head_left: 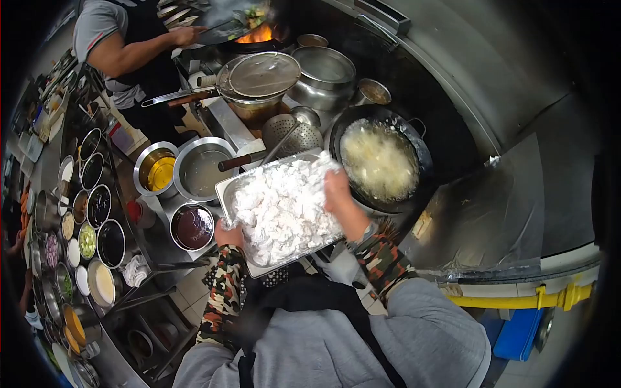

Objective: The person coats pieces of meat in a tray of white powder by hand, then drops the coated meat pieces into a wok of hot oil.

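A metal tray [262,266] heaped with white, flour-coated pieces [281,210] is held in front of my body, over the stove's edge. My left hand [229,234] is closed on the tray's left rim. At the right end of the heap, my right hand [339,194] is closed around floured pieces, its fingertips partly hidden among them. Just beyond that hand sits a black wok [419,150] of foaming oil [378,160], with pale pieces frying in it.
A perforated skimmer [284,132] and a ladle [306,116] lie behind the tray. Pots of yellow liquid [160,173], cloudy liquid [204,169] and dark red sauce [192,227] stand left. A co-worker [139,48] holds a pan near a flame [255,34].
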Demonstrator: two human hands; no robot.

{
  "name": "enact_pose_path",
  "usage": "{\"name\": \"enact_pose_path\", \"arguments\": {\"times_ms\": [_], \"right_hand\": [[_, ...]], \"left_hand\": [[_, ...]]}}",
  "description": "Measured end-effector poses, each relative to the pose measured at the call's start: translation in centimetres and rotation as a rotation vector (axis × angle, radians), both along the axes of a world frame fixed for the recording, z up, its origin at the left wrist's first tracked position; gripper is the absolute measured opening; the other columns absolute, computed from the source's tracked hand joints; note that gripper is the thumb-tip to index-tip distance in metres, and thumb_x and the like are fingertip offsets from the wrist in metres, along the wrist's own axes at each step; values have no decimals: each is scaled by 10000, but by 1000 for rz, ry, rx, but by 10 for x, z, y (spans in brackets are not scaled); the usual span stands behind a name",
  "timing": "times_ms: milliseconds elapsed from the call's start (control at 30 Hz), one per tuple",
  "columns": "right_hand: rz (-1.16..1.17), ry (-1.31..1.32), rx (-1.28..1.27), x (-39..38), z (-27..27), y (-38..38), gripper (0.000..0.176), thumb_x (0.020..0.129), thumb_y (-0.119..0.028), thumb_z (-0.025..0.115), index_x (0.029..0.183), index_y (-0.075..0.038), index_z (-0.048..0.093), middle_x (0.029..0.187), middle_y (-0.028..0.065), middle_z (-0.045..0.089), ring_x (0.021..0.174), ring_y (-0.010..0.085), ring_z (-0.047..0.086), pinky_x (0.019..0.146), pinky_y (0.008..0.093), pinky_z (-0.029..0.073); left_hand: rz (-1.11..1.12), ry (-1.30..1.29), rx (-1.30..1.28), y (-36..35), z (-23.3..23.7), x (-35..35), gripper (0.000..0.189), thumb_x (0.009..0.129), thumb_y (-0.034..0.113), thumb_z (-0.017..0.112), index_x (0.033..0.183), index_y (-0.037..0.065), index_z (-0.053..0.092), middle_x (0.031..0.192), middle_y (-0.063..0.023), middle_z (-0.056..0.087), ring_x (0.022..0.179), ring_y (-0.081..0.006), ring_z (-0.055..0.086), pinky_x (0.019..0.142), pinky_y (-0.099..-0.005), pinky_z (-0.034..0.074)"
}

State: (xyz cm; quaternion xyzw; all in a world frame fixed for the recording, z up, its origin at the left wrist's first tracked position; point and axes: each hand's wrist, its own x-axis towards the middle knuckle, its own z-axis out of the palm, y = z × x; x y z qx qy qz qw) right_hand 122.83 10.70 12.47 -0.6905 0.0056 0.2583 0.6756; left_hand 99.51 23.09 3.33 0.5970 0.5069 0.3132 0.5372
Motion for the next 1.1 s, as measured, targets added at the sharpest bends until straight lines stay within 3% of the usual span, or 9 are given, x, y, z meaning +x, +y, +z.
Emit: {"name": "enact_pose_path", "arguments": {"times_ms": [167, 267, 367, 467, 533, 633, 733, 900, 1100], "right_hand": [[-260, -281, -100, 91, 37, -55, 136, 772, -92, 388, 861, -15, 455, 705, 92, 509, 617, 175, 506, 520, 362, 427], [-242, -236, 126, 125, 55, -94, 142, 808, -166, 432, 854, -36, 464, 682, 70, 506, 602, 187, 508, 525, 359, 434], [184, 181, 782, 110, 88, -104, 225, 830, -276, 442, 856, -56, 481, 684, 47, 508, 598, 174, 505, 530, 342, 438], [-302, 349, 711, 80, 85, -76, 305, 839, -365, 412, 860, -74, 501, 696, 35, 512, 595, 154, 491, 528, 314, 433], [-91, 589, 740, 97, 33, -81, 300, 853, -345, 382, 883, -78, 517, 726, 45, 521, 613, 154, 492, 535, 302, 436], [94, 384, 774, 121, 24, -92, 265, 854, -288, 391, 923, -66, 518, 728, 41, 518, 622, 158, 494, 525, 281, 434], [-341, -153, 93, 172, 32, -111, 216, 834, -144, 396, 956, -19, 523, 721, 57, 546, 571, 147, 518, 488, 289, 416], [-149, -867, -790, 245, 36, -180, 229, 744, -182, 503, 773, 35, 569, 850, 212, 582, 766, 318, 576, 614, 399, 438], [-40, -680, -1332, 267, -20, -217, 269, 726, -222, 536, 827, 27, 556, 884, 221, 568, 885, 342, 533, 762, 400, 429]], "left_hand": [[10, -38, -44, -1, -5, -3, 252, 639, 16, 616, 873, -30, 535, 783, -110, 604, 711, -173, 578, 662, -260, 432], [-21, -40, -37, 5, -15, -3, 268, 639, 23, 620, 886, -35, 531, 793, -109, 605, 711, -171, 578, 664, -261, 434], [62, 27, 41, 13, -49, -2, 258, 641, 19, 614, 879, -39, 532, 785, -102, 605, 702, -167, 578, 664, -258, 436], [-26, -70, -14, 4, -4, -1, 245, 645, 18, 609, 870, -40, 530, 779, -101, 604, 698, -166, 576, 660, -259, 435], [-37, -44, 2, 1, 10, -2, 240, 647, 17, 606, 867, -40, 529, 780, -101, 604, 696, -164, 576, 656, -260, 435], [-60, -38, 17, -1, 17, 1, 227, 652, 10, 599, 860, -42, 525, 786, -101, 606, 691, -160, 577, 642, -260, 434], [-35, -22, -49, 1, 13, -1, 239, 648, 8, 603, 870, -35, 527, 789, -97, 606, 695, -165, 578, 640, -260, 437], [-43, -1, -10, 4, -3, -4, 252, 658, 9, 597, 897, -33, 526, 810, -104, 603, 718, -184, 583, 652, -265, 442], [-88, -4, -29, 2, 10, -5, 223, 676, -6, 572, 893, -37, 533, 811, -89, 600, 718, -156, 569, 659, -256, 432]]}}
